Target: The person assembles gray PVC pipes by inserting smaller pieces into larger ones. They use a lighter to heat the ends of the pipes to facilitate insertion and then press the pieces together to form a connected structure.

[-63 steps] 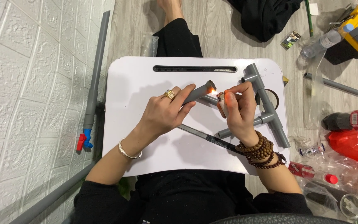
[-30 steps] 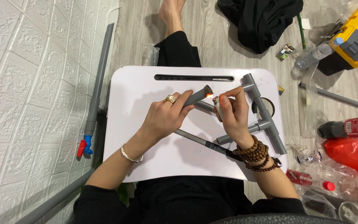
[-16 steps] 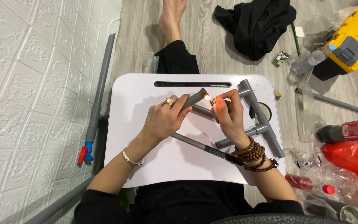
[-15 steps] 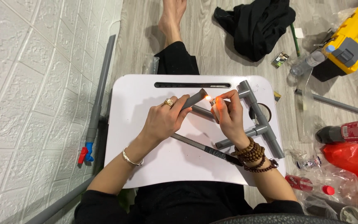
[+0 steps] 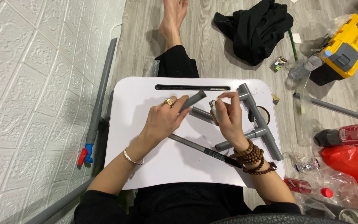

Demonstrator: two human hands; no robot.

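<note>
Hands grip smooth grey pipe.

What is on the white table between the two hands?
In the head view, a short grey pipe piece lies on the white table between the left hand and the right hand; a saw blade runs below it.

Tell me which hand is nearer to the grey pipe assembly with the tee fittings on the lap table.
Right. The right hand, holding a lighter, sits just beside the pipe assembly. The left hand, holding a short grey pipe, is farther away, beyond the right hand.
</note>
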